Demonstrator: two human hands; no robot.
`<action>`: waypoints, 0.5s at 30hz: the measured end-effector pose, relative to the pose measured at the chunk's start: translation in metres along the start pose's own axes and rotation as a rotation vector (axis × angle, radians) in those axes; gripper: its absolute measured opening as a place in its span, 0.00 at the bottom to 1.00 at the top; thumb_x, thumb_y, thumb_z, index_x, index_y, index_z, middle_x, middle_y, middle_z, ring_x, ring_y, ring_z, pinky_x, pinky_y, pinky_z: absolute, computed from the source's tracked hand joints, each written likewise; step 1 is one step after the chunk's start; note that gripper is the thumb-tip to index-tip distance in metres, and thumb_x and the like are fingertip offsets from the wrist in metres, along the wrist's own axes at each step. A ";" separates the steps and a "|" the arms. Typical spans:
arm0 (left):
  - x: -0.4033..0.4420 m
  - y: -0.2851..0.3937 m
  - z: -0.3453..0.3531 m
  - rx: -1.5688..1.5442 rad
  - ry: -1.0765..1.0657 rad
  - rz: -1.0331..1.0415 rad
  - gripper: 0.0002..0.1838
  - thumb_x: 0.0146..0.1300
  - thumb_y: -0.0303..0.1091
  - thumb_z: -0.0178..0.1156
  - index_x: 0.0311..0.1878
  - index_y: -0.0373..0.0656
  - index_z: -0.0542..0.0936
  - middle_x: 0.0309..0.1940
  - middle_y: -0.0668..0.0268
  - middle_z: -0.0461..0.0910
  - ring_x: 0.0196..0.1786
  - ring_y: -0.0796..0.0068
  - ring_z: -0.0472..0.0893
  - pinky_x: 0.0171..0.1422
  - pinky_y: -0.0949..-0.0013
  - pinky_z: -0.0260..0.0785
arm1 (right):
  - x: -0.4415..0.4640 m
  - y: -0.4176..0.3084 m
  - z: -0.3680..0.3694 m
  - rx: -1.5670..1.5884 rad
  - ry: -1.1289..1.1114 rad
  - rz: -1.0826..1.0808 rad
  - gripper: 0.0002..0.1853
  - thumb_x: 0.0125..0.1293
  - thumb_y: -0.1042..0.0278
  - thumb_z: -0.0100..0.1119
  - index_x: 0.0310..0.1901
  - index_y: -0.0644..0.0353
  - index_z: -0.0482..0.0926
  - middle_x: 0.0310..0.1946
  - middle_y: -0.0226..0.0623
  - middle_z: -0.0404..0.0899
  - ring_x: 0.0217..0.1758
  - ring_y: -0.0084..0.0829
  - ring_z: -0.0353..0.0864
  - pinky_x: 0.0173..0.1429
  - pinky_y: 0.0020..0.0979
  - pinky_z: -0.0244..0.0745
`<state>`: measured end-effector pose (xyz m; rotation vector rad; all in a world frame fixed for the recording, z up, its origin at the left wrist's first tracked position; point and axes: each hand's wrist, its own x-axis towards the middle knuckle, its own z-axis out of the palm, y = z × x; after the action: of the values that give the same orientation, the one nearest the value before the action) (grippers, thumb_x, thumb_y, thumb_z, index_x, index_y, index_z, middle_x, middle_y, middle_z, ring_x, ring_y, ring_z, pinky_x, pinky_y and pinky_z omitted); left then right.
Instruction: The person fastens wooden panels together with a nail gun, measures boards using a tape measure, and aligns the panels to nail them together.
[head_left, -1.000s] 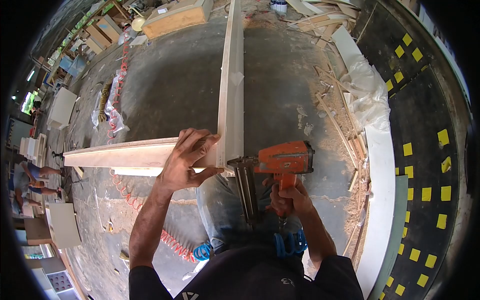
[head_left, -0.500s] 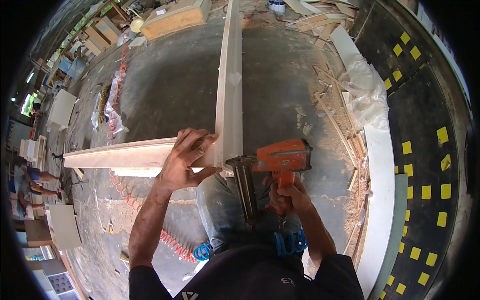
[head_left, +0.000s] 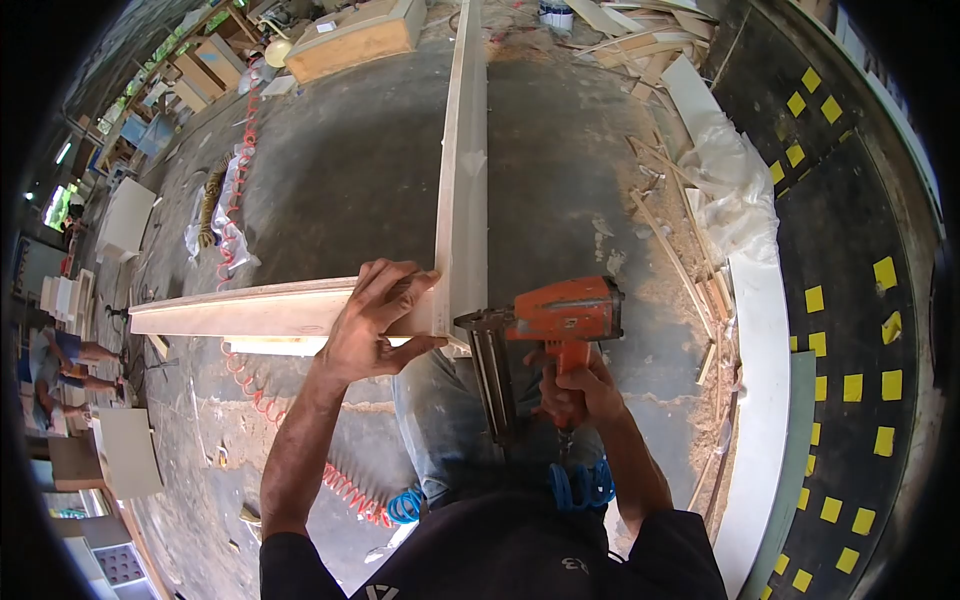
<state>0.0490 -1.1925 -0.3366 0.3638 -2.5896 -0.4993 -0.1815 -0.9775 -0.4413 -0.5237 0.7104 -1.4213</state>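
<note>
My right hand (head_left: 572, 392) is wrapped round the handle of an orange nail gun (head_left: 562, 312). The gun's dark nose and magazine (head_left: 490, 365) stand at the corner where two wooden boards meet; whether the nose touches the wood I cannot tell. My left hand (head_left: 375, 320) grips the end of the left board (head_left: 240, 312) across its width, fingers over the top edge and thumb below, right at the joint. The long board (head_left: 462, 170) runs away from me, meeting the left board at about a right angle.
A coiled red air hose (head_left: 350, 490) and a blue hose (head_left: 582, 485) lie close to my body. Wood scraps and sawdust (head_left: 690, 270) line the right side, beside a white panel (head_left: 755, 400) and plastic wrap (head_left: 730, 180). Another person (head_left: 65, 375) is at far left.
Both boards and my left hand appear shifted very slightly right in view. My grip on the board and on the nail gun is the same.
</note>
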 end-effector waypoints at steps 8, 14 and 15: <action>0.000 0.000 0.000 0.010 -0.005 -0.002 0.41 0.40 0.40 0.83 0.61 0.38 0.80 0.53 0.56 0.77 0.54 0.56 0.76 0.60 0.55 0.67 | 0.001 0.002 -0.003 0.060 -0.047 -0.041 0.19 0.65 0.76 0.50 0.56 0.74 0.75 0.19 0.28 0.67 0.17 0.20 0.67 0.22 0.25 0.66; 0.000 0.000 0.000 0.002 0.001 0.005 0.41 0.40 0.40 0.83 0.61 0.40 0.80 0.53 0.56 0.78 0.54 0.56 0.77 0.60 0.55 0.67 | -0.001 0.001 -0.001 0.061 -0.020 -0.030 0.19 0.65 0.76 0.51 0.56 0.74 0.75 0.20 0.29 0.67 0.18 0.19 0.67 0.23 0.26 0.65; 0.000 0.000 0.000 0.000 0.002 0.009 0.41 0.40 0.40 0.83 0.61 0.40 0.80 0.53 0.56 0.78 0.54 0.56 0.77 0.61 0.55 0.67 | -0.002 0.001 -0.001 0.062 -0.019 -0.032 0.19 0.65 0.76 0.51 0.56 0.74 0.75 0.20 0.29 0.67 0.18 0.19 0.67 0.23 0.26 0.65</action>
<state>0.0492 -1.1928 -0.3366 0.3520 -2.5879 -0.4955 -0.1816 -0.9751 -0.4420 -0.5013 0.6437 -1.4616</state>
